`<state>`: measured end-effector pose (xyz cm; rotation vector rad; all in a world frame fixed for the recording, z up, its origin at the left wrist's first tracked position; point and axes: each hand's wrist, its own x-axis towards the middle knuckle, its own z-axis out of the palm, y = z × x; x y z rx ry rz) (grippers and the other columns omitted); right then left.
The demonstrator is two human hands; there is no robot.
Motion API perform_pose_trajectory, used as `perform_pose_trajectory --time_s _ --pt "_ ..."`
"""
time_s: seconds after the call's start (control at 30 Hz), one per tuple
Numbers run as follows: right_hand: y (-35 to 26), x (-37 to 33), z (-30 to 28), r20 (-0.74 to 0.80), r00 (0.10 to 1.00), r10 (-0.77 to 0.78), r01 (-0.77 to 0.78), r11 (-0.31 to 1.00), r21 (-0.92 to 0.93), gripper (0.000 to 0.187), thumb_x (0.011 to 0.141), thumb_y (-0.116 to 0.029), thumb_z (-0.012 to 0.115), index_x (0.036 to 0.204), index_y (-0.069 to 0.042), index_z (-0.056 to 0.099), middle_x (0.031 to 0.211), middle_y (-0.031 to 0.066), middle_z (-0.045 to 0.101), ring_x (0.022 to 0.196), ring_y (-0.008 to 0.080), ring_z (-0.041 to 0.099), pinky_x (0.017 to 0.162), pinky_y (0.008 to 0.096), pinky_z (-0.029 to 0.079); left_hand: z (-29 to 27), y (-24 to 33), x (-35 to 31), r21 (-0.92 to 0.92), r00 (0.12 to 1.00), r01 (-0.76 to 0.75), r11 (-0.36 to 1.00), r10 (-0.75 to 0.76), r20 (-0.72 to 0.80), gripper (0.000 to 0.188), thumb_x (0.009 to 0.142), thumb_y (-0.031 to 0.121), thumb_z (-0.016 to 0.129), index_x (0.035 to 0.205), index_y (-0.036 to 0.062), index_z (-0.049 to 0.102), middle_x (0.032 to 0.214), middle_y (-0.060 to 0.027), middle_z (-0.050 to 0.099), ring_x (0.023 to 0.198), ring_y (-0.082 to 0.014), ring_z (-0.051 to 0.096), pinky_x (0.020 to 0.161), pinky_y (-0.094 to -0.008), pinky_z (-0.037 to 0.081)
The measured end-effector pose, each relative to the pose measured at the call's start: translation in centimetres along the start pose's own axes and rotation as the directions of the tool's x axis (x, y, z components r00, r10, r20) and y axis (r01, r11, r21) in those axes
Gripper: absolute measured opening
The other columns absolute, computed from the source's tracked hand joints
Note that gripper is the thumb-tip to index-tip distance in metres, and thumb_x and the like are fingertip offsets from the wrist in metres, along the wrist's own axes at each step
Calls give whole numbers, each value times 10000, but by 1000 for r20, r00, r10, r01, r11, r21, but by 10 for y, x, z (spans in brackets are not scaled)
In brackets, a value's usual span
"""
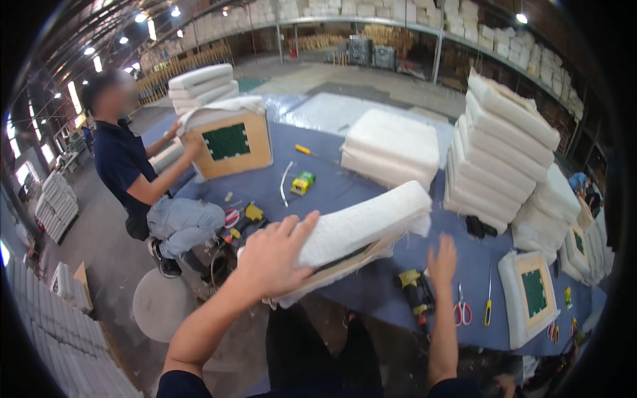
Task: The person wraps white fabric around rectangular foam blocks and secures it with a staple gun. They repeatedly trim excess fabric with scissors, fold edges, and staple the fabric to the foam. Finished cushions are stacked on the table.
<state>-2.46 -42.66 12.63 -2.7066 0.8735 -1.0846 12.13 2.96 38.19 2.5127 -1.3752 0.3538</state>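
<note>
My left hand [279,255] grips one end of a white padded seat cushion [365,219], with fingers over its top and the thumb against its side. The cushion is tilted up on edge at the table's near side, its underside turned toward me. My right hand [442,261] is off the cushion, fingers stretched out, with nothing in it. Just left of that hand lies a yellow-and-black power tool [416,292]. Red-handled scissors [462,307] and a yellow-handled screwdriver [488,306] lie to its right.
Across the blue-covered table [259,189], a person [126,159] holds an upright wood-backed cushion [229,142]. White cushions are stacked [497,152] at right, beside a pair [391,146]. Another cushion [531,298] lies near right. A green-yellow box [303,183] and a second power tool [251,217] are left.
</note>
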Motion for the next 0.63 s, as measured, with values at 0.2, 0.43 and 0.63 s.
perform_pose_trajectory --time_s 0.2,0.43,0.63 --pt "-27 -135 70 366 906 212 -146 969 -201 920 871 -294 893 1638 -87 430 1414 243 497 1280 468 544 1011 543 560 14 -71 60 57 962 219 974 -225 153 907 934 634 711 1661 168 434 1330 -250 704 1129 -490 730 946 -583 596" --pt "15 -131 67 473 780 410 -369 911 -181 1045 776 -206 929 1629 -62 344 1296 297 640 1136 503 703 959 560 596 15 -95 48 -38 953 204 978 -190 237 997 966 711 635 1720 112 375 1547 -300 596 1376 -475 630 1166 -533 497" --pt "-8 -92 44 603 746 283 -438 891 124 973 830 -392 811 1628 -78 350 1254 289 762 1163 532 716 1023 561 576 -7 -114 80 -623 874 330 709 21 486 927 1065 792 435 1758 184 330 1783 -194 356 1653 -349 323 1370 -398 184"
